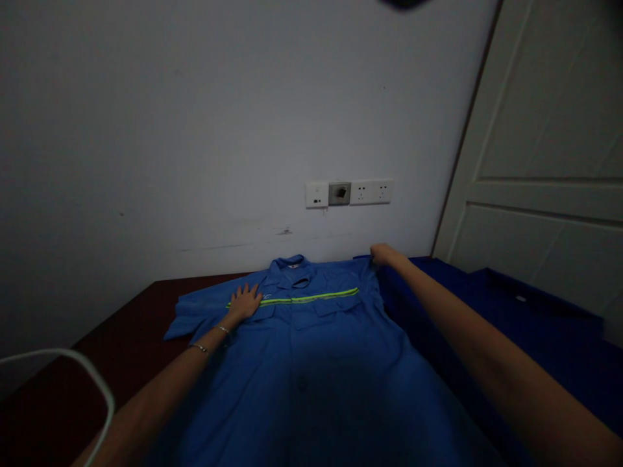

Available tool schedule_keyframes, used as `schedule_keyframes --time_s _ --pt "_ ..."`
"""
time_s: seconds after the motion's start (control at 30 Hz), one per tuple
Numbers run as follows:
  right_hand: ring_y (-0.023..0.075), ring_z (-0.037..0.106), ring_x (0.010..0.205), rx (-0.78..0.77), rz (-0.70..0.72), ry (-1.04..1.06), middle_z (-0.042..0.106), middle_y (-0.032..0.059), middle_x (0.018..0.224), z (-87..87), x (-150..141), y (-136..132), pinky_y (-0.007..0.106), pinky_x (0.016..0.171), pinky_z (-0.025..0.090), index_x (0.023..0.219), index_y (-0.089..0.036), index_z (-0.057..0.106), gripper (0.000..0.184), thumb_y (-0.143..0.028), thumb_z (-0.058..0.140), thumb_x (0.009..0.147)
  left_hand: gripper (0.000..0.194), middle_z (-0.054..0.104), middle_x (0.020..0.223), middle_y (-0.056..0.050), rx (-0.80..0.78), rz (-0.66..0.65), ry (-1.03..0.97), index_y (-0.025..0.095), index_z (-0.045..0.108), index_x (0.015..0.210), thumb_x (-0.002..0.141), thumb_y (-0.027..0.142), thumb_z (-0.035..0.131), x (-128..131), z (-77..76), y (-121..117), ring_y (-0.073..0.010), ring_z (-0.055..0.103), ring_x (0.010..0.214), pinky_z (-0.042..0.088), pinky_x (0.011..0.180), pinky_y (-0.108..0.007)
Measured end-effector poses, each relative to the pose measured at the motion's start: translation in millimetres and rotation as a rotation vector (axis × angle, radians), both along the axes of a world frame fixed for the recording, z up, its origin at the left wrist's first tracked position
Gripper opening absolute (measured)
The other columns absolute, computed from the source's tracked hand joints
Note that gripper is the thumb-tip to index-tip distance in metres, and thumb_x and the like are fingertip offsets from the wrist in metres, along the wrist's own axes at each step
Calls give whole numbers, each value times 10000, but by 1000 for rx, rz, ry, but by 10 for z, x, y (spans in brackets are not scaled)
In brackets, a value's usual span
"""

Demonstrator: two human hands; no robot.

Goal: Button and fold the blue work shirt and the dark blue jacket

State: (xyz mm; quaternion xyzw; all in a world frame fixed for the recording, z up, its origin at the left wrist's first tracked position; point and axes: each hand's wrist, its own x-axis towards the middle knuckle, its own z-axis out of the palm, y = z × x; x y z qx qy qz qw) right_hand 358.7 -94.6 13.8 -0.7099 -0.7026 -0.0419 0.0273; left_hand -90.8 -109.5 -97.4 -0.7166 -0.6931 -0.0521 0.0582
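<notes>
A blue work shirt [311, 350] with a yellow-green reflective stripe [311, 298] across the chest lies face up on a dark red-brown table [126, 324], collar toward the wall. My left hand [244, 301] lies flat on the shirt's left chest, fingers spread, at the stripe's left end. My right hand [383, 254] reaches to the far right shoulder of the shirt and pinches the fabric there, fingers closed. A thin bracelet sits on my left wrist.
A darker blue garment [525, 324] lies spread to the right of the shirt. A row of wall sockets [349, 192] is on the white wall behind. A white door [549, 162] stands at the right. A white curved wire [92, 383] crosses the lower left.
</notes>
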Motion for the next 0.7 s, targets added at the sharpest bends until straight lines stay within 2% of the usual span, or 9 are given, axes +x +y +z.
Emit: schedule_keyframes --time_s 0.13,0.27,0.33,0.5,0.6,0.7 --pt "226 600 870 46 86 5 658 166 913 241 -134 0 270 734 423 869 -95 684 255 -198 545 681 550 330 1368 -152 13 2 14 221 342 1326 850 470 226 -3 -34 31 -354 307 1231 269 939 -510" --pt "159 584 854 112 219 37 661 102 937 494 -346 19 195 726 394 937 -114 668 306 -269 483 748 543 342 1360 -149 29 -8 9 218 360 1316 851 468 232 -12 -52 41 -355 310 1227 269 938 -509" --pt "150 576 856 143 239 65 658 92 940 597 -445 40 181 719 388 953 -102 659 327 -297 475 766 543 343 1358 -153 32 -7 1 215 361 1315 850 466 235 -13 -49 36 -360 309 1225 272 936 -507" --pt "138 593 780 47 146 100 666 79 905 768 -508 110 180 656 411 949 -96 660 313 -307 497 785 538 363 1345 -144 44 -11 -10 216 379 1304 846 464 243 -7 -37 25 -353 322 1216 281 933 -497" --pt "166 604 761 -19 91 51 675 92 852 810 -369 148 217 669 432 871 -101 685 261 -269 633 678 533 371 1340 -141 49 -9 -21 211 392 1294 843 459 252 0 -32 16 -349 326 1212 282 933 -496" --pt "235 597 837 -20 -18 -13 658 159 889 785 -113 161 289 712 446 835 -69 686 323 -252 717 571 531 370 1339 -145 51 -13 -28 208 396 1290 844 458 255 5 -19 -7 -349 322 1215 281 933 -499"
